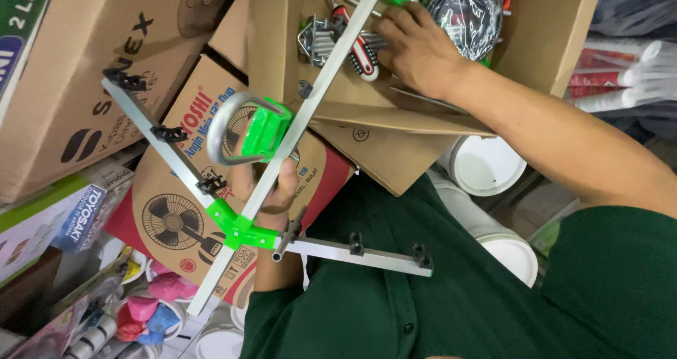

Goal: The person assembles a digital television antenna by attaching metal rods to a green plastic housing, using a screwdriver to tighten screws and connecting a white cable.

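Aluminium bars joined by bright green plastic brackets form the folding rack [240, 190] that the left hand [271, 186] grips at its middle, fingers wrapped tight round the long central bar, forearm rising from below against the dark green shirt [437, 302]. A grey metal loop handle [233, 126] sits just above that fist. The right hand [419, 49] reaches up into an open brown cardboard box [557, 20], arm stretched across it, fingers spread flat over a set of steel hex keys [321, 41] beside a red-handled screwdriver [360, 49].
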